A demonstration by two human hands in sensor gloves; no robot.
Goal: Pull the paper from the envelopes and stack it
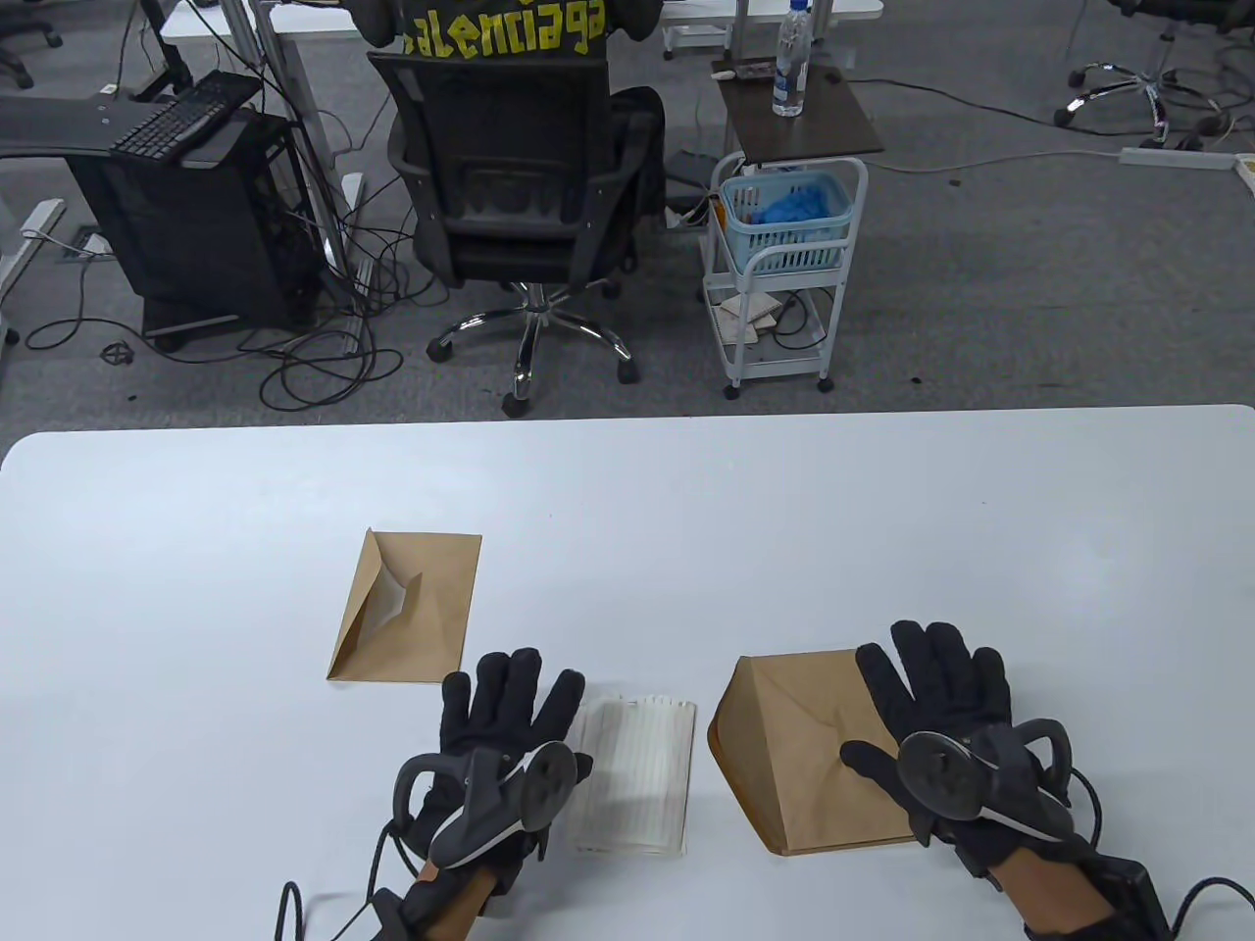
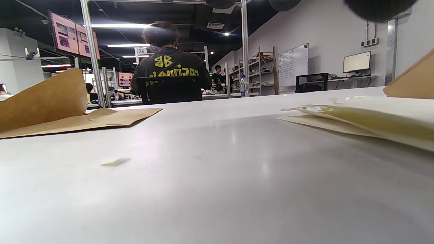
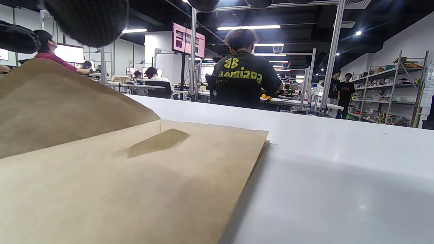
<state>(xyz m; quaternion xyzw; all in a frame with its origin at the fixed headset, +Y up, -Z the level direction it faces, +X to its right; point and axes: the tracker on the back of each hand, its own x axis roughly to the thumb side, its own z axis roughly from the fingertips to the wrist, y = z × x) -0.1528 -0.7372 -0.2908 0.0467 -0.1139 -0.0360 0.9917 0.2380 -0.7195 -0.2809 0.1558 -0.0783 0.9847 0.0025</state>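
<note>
Overhead and wrist-level views of a white bench (image 1: 882, 510) carrying two brown envelopes and a stack of white paper. The right envelope (image 1: 804, 755), flap raised at its left end, lies at the near right of the bench; the right hand (image 1: 941, 716) rests flat on its right portion, fingers extended and spread, palm down, grip released and pressing on the envelope rather than clasping it. In the right wrist view the same envelope (image 3: 135, 176) fills the lower left, its flap lifted at the left. The paper stack (image 1: 635, 774) lies just left of this envelope, apart from it, near the front edge. The left hand (image 1: 500, 725) lies at the stack's left edge, fingers extended and spread, overlapping the paper's left margin; grip released, nothing grasped, though whether the palm bears on the paper cannot be told. The left wrist view shows the stack (image 2: 366, 122) low at right, slightly fanned. The left envelope (image 1: 407, 608), flap open and showing a pale interior, lies farther back and to the left, well apart from both hands; it appears with raised flap in the left wrist view (image 2: 67, 115)
</note>
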